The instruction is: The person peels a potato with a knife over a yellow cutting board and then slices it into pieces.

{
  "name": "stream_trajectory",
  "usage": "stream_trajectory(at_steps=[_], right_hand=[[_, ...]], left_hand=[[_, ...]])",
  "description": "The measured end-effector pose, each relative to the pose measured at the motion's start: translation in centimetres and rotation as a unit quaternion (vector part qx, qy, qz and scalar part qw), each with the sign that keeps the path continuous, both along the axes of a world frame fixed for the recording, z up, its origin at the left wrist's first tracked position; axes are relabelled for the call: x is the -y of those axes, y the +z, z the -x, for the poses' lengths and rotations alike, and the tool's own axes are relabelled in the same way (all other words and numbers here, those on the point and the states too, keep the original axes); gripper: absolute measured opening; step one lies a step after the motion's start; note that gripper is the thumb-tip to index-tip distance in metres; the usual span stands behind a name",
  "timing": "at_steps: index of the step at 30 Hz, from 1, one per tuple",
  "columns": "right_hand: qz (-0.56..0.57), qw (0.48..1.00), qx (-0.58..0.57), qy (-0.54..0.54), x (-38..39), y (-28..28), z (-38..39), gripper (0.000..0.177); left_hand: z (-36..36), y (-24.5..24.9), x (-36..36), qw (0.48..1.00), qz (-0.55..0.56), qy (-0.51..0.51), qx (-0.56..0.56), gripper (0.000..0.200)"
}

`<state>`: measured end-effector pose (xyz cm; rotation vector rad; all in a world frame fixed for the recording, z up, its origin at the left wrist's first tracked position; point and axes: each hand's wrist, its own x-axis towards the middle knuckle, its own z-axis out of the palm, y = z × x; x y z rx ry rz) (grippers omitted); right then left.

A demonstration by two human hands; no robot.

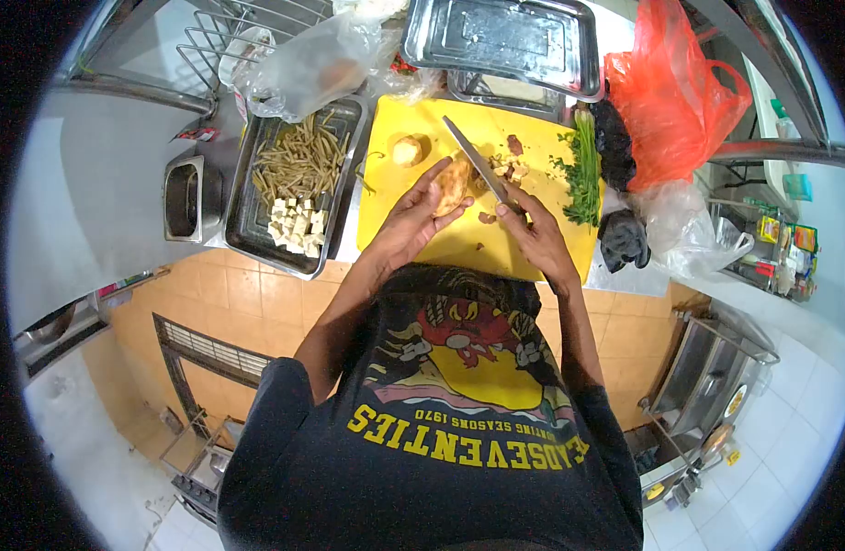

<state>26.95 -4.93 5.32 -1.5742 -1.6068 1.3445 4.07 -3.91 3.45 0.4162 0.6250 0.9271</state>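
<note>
My left hand is closed around a partly peeled, yellowish-brown tuber, held over the yellow cutting board. In my right hand is a knife, its blade slanting up and left beside the tuber. Peelings and small scraps lie on the board just behind the blade. A smaller pale, peeled piece rests near the board's far left. Along the right side of the board lies a bunch of green herbs with long stems.
Left of the board, a metal tray carries cut long beans and white tofu cubes. Beyond it stands a small deep metal pan. Another tray sits behind the board. Red and clear plastic bags crowd the right.
</note>
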Motion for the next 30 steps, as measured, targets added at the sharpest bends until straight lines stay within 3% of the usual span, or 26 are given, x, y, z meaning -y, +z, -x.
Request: stream_trajectory(at_steps=[3,9,11,12,16,18,22,30], right_hand=[[-0.019,1.0,-0.005,0.004,0.0,-0.2,0.3,0.053],[-0.008,0.999,-0.027,0.037,0.3,1.3,1.6,0.052],[-0.075,0.992,0.0,0.097,0.3,1.4,2.1,0.057],[0.028,0.995,0.019,0.093,0.3,2.4,2.4,0.06],[0.004,0.995,0.04,0.09,0.3,1.6,2.9,0.062],[-0.032,0.997,-0.009,0.072,0.5,1.1,3.2,0.066],[0.019,0.996,0.028,0.087,0.4,2.0,3.5,0.067],[-0.108,0.993,0.002,0.052,1.0,-0.4,3.9,0.062]], left_hand=[[-0.5,0.3,-0.3,0.995,0.067,0.025,0.064,0.057],[-0.8,-0.6,0.3,0.997,0.063,0.03,-0.014,0.056],[-0.8,-1.6,0.5,0.997,0.057,0.044,-0.037,0.054],[-1.0,-1.8,0.7,0.997,0.058,0.04,-0.036,0.054],[-1.6,-1.9,1.1,0.998,0.035,0.054,-0.022,0.05],[-1.9,-1.9,1.3,0.997,0.038,0.07,-0.021,0.05],[-2.5,-1.2,1.4,0.995,0.038,0.085,-0.029,0.05],[-2.5,-0.9,1.3,0.992,0.075,0.089,-0.057,0.047]])
